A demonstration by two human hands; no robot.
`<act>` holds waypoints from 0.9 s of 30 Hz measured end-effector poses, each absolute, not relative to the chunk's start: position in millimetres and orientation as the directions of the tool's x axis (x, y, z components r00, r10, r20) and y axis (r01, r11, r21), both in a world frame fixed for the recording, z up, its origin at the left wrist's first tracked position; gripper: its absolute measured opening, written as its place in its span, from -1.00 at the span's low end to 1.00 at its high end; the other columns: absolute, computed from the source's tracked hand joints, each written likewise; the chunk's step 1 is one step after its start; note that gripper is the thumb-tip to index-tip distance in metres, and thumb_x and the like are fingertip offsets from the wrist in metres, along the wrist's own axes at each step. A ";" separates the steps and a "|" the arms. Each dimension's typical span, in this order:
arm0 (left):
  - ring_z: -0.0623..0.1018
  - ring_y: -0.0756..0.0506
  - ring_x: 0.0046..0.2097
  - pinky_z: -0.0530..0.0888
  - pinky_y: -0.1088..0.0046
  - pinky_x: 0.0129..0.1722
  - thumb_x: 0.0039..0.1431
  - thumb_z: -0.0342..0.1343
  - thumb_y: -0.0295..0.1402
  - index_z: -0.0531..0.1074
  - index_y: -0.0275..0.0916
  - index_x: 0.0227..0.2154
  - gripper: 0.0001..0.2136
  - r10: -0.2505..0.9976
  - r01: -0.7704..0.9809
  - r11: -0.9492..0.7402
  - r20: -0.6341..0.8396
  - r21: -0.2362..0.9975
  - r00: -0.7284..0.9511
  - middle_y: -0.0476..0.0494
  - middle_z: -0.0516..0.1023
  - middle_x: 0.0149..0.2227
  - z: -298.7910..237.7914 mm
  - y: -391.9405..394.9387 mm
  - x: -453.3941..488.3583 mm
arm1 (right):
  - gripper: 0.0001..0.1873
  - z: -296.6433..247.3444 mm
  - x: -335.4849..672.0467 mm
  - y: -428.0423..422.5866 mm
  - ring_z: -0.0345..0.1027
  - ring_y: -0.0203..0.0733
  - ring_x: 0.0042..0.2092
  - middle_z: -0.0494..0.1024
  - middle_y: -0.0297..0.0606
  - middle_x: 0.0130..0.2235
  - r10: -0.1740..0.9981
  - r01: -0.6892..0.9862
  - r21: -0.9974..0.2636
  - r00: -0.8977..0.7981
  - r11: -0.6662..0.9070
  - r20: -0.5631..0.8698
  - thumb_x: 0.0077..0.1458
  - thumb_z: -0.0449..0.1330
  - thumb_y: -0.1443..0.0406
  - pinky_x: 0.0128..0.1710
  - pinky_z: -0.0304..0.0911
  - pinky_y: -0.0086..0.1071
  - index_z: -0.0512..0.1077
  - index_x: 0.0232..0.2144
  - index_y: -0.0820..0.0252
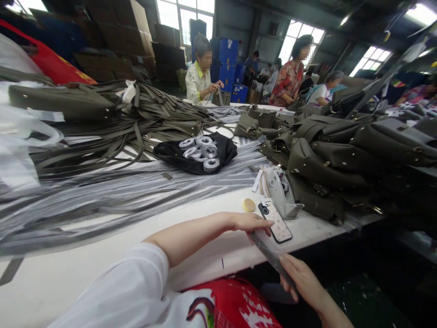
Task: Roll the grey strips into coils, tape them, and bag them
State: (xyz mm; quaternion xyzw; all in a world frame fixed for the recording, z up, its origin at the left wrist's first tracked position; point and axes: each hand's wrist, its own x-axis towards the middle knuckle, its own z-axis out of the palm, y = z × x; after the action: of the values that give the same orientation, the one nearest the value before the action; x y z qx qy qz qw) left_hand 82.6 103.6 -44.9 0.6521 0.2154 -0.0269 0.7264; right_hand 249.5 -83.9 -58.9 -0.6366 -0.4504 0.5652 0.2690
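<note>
Black fabric, crumpled into an open pouch (177, 157) on the white tabletop (211, 248), is seen holding several flat rolls of pale grey tape (205, 151); a clear plastic bag (20, 136) is bunched at the far left, its contents not made out. A narrow, smooth, grey strip (269, 256) is held slanting off the near table edge; its upper end is pinched at the nearly straight fingertips of the left hand (251, 223), and its lower end is gripped in the curled fingers of the right hand (300, 280). Just beside the left hand a phone in a pale patterned case (277, 223) is laid flat; a small round yellow disc (249, 205) and a grey-white plastic tape dispenser (282, 191) are set close behind it. A long heap of glossy grey strips (102, 200) is spread across the table; beyond it, matte olive-green straps (112, 120) are piled in a tangle. Olive-green leather-look handbags with brass studs (341, 150) are stacked along the right side. A red printed bag (235, 305) is seen below the table edge; seated people (200, 77) are at work at the far end.
</note>
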 end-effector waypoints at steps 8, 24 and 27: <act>0.21 0.00 -0.73 0.27 0.41 -0.75 -0.17 0.37 -0.04 0.55 -0.17 -0.56 -0.71 -0.329 0.499 0.177 -0.427 0.848 0.842 0.05 0.15 -0.75 -35.3 103.3 76.8 | -0.50 -25.7 262.4 -71.4 0.51 0.03 -0.17 0.65 -0.16 -0.20 0.941 0.460 -0.855 -0.107 -0.241 -0.322 -0.10 0.37 0.13 -0.15 0.40 -0.22 0.53 -0.08 0.18; 0.49 -0.06 -0.39 0.44 0.28 -0.11 0.18 0.09 -0.12 0.49 -0.20 -0.08 -0.66 -0.037 0.005 0.548 0.018 0.836 0.999 -0.08 0.45 -0.41 21.2 67.3 71.6 | -0.56 -46.8 230.8 -81.5 0.45 0.01 -0.08 0.61 -0.14 -0.15 0.918 0.332 -0.910 -0.221 -0.247 -0.330 0.25 0.01 0.03 0.02 0.28 -0.13 0.56 -0.18 0.15; 0.46 -0.20 -0.01 0.28 0.22 0.11 0.25 -0.05 -0.19 0.40 -0.20 0.05 -0.63 0.430 -0.243 0.023 0.210 0.970 0.878 -0.24 0.51 -0.09 27.2 82.5 76.0 | -0.42 -46.4 201.5 -97.0 0.38 -0.21 -0.47 0.54 -0.26 -0.51 0.872 0.211 -0.916 -0.293 -0.341 -0.392 0.23 -0.05 -0.11 -0.38 0.34 -0.33 0.53 -0.19 0.20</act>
State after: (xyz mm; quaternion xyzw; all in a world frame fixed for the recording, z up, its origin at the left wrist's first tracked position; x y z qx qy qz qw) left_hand 76.0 82.5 27.2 0.6576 0.0711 0.2362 0.7118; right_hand 201.5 -97.0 -46.4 -0.5320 -0.5090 0.6225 0.2652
